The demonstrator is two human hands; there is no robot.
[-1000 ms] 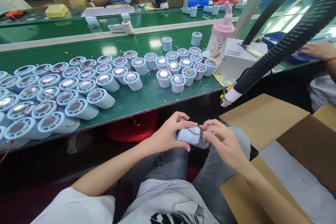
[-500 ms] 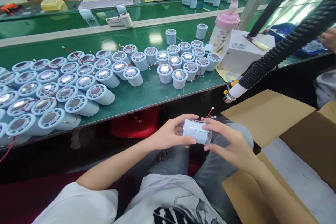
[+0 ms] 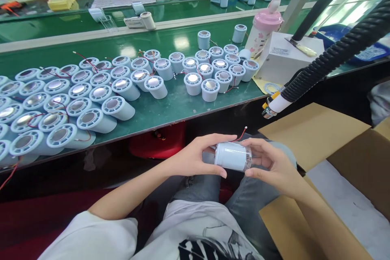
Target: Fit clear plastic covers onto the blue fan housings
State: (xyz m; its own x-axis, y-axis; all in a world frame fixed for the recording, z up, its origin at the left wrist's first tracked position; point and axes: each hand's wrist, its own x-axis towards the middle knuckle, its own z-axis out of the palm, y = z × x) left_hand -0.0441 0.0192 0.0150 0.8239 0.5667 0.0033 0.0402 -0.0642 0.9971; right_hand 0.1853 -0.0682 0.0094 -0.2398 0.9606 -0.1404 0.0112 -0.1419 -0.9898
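Observation:
Over my lap, both hands hold one pale blue cylindrical part (image 3: 232, 156) lying on its side. My left hand (image 3: 198, 155) grips its left end and my right hand (image 3: 269, 162) cups its right end, which has a clear cap. A thin red wire (image 3: 242, 134) sticks up from behind the part. On the green bench (image 3: 170, 109) in front of me lie several more of the same cylinders (image 3: 91, 120) with shiny round faces, some lying, some upright (image 3: 210, 89).
A black corrugated hose with a white nozzle (image 3: 271, 107) hangs at the right. A white box (image 3: 283, 63) and a pink bottle (image 3: 263, 28) stand on the bench. An open cardboard carton (image 3: 329, 170) sits at my right. Other people work across the far bench.
I have turned the cylinder in my hands: its plain side now faces me, and my right fingers moved from its top to its end. The red wire now sticks up.

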